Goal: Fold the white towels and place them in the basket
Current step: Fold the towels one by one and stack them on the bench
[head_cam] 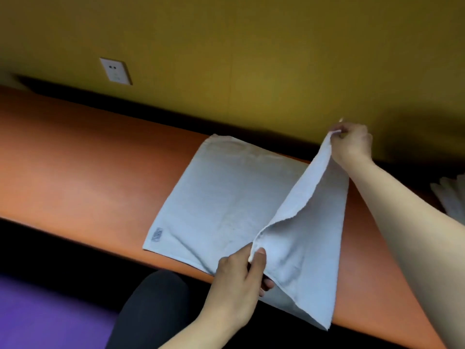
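Both forearms are bare, no sleeves, watch or rings showing on the left hand (237, 280) or right hand (352, 144). Dark trousers (153, 311) at 6 o'clock.

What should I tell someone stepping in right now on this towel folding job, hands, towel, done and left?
Left hand: pinches the near corner of the white towel.
Right hand: pinches the far corner, lifted.
The towel lies spread on the orange table, its right edge raised for the first fold.
More white cloth sits at the right edge.
Done: nothing folded yet.
Left: finish folding, place in basket; no basket in view.
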`<state>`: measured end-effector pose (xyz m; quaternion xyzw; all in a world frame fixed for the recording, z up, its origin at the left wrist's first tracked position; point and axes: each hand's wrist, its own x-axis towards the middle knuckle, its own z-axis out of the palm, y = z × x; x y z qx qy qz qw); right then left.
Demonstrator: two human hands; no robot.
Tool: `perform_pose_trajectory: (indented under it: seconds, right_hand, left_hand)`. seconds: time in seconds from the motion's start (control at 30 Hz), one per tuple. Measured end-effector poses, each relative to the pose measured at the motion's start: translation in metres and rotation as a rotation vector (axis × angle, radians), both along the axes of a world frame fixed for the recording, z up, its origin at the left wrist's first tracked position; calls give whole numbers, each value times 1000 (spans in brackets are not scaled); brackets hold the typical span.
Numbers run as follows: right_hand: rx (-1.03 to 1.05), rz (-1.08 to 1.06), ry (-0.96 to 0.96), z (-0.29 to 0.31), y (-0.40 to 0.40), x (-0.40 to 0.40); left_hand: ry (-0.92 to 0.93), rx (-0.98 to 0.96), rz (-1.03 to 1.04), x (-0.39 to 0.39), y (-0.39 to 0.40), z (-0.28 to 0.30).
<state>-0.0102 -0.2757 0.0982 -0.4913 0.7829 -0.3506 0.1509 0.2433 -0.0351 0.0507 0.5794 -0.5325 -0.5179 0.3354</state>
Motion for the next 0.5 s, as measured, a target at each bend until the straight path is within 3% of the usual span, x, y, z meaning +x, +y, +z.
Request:
perform_pose_trajectory:
  seconds: [0.2,0.37,0.5]
  right_hand:
    - [-11,90,-155,1,-46,92]
    - [-8,150,-179,-6,-75,152]
    - [-4,193,-203,-19,-90,193]
  left_hand:
    - [-90,-48,171,73,-22,-9]
    - [-133,-1,265,121,-35,-22]
    - [-269,50,314,153,-43,-47]
